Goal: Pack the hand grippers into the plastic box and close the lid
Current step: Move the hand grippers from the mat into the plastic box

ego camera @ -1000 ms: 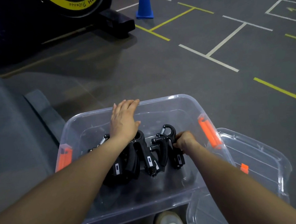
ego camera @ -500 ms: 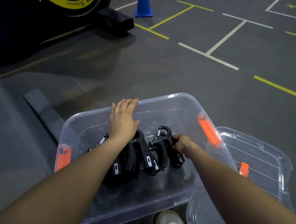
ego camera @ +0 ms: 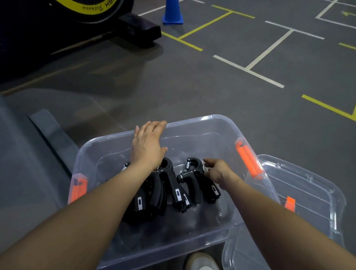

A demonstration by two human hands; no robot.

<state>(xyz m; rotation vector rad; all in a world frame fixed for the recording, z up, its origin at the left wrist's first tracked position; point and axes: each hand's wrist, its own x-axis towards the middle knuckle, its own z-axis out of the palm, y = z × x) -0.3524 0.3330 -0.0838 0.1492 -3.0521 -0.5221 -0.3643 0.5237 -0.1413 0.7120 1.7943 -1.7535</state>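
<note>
Here is the clear plastic box point(ego camera: 218, 130) sitting on the dark floor point(ego camera: 191, 88), lid off, and inside it a cluster of black hand grippers point(ego camera: 171, 189) lies packed side by side on the bottom, handles pointing toward the person and spring ends toward the far wall. The left hand point(ego camera: 147, 145) reaches across the box with its fingers straight and together, fingertips resting on the far rim, palm down above the grippers; that grip is flat and holds nothing. The right hand point(ego camera: 217, 171) hovers just beside the rightmost gripper point(ego camera: 192, 175), by its looped top and silver spring, fingers loosely bent and spread a little, gripping nothing; whether the fingertips touch the gripper is hard to tell from here. Orange latches stand out on the box, one on the left end point(ego camera: 79, 188) and one on the right end point(ego camera: 247, 161). The transparent lid point(ego camera: 312, 191) lies on the floor just to the right of the box, its left edge tucked under the box's right side, with a small orange clip point(ego camera: 289, 203) showing on it. A light-coloured shoe toe point(ego camera: 202, 266) peeks out below the near wall of the box. Farther back, a blue cone point(ego camera: 172, 9) stands among yellow and white floor lines, and a black exercise machine with a yellow-rimmed wheel point(ego camera: 88, 5) fills the top left corner.
</note>
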